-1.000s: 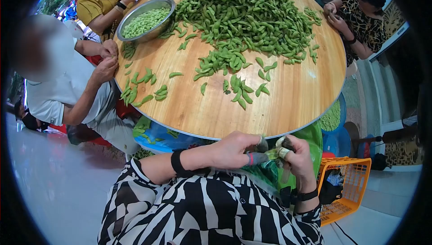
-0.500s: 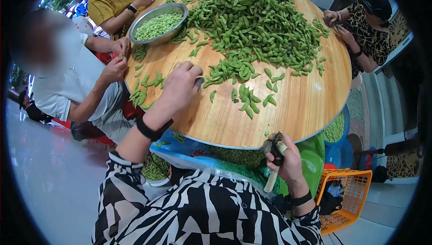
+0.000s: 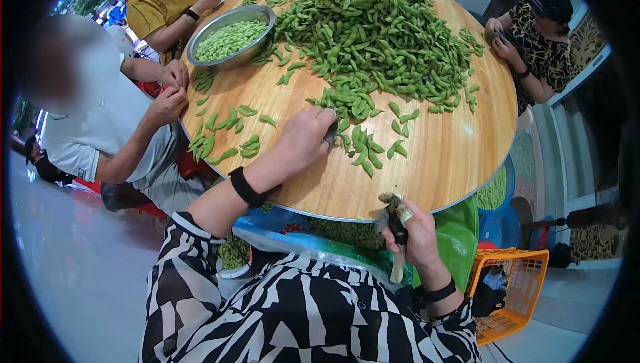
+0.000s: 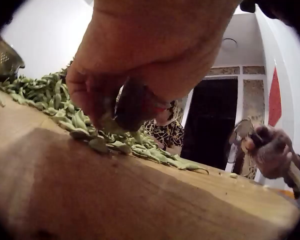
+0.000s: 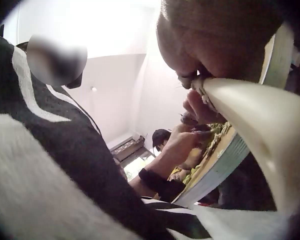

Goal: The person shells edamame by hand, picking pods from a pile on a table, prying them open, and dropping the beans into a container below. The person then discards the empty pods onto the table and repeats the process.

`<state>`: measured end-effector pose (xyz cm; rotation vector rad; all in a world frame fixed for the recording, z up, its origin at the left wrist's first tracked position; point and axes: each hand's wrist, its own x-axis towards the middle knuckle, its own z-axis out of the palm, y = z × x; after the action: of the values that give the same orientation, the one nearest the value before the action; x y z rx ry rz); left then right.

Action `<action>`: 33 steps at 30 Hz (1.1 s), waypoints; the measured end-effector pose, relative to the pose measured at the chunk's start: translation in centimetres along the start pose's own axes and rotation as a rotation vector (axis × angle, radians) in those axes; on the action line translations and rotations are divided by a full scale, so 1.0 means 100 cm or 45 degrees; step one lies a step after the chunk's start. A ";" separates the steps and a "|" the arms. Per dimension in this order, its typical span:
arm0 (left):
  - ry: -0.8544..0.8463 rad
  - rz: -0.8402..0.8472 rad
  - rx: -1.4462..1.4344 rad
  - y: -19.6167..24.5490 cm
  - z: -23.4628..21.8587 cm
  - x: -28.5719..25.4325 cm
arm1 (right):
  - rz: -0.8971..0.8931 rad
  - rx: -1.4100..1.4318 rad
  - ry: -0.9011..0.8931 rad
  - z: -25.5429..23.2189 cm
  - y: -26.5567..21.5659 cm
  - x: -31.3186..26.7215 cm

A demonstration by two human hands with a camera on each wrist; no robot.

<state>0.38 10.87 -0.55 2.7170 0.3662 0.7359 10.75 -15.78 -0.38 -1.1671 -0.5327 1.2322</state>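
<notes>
My left hand [image 3: 303,142] reaches over the round wooden table [image 3: 287,190] with bent fingers at the near edge of the green soybean pods [image 3: 363,146]. In the left wrist view, its fingertips and dark-covered thumb [image 4: 132,107] pinch a pale green pod [image 4: 109,124] low over the wood. By the table's near rim, my right hand [image 3: 420,236] grips a tool with a pale, smooth handle [image 3: 398,266] pointing down toward my lap. That handle [image 5: 265,135] looms large in the right wrist view. Dark, soiled coverings [image 3: 390,216] show around the right fingertips; the tool's working end is hidden.
A large pod heap [image 3: 373,36] covers the far table, beside a metal bowl [image 3: 200,50] of shelled beans. Loose pods lie at left. Several people sit around the table. An orange crate [image 3: 517,293] and blue tubs [image 3: 500,226] stand at right; a green bag [image 3: 460,236] hangs near my knees.
My left hand left the right hand, reached over the table, then shifted right to the pods. My right hand stays near the rim, holding the tool.
</notes>
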 end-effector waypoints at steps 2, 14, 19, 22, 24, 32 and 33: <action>-0.004 -0.042 -0.125 0.021 -0.012 -0.003 | -0.019 0.034 0.021 0.004 -0.003 0.003; -0.142 -0.364 -1.149 0.089 -0.001 -0.027 | -0.039 0.145 0.088 0.018 -0.002 0.011; -0.214 -0.607 -1.567 0.089 0.012 -0.034 | -0.036 0.242 0.067 0.017 -0.001 0.009; -0.120 -0.660 -1.684 0.091 0.016 -0.036 | -0.027 0.264 -0.014 0.017 -0.001 0.007; -0.116 -0.762 -1.777 0.092 0.015 -0.036 | -0.052 0.290 -0.038 0.017 0.002 0.006; -0.019 -0.744 -1.856 0.097 0.022 -0.040 | -0.135 0.056 0.091 0.020 0.005 0.006; -0.008 -0.743 -1.855 0.097 0.023 -0.040 | -0.163 0.011 0.116 0.019 0.005 0.006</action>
<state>-0.19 0.12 -0.84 1.1557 0.3657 0.4787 9.12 -14.48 -0.24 -1.1582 -0.5251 1.0663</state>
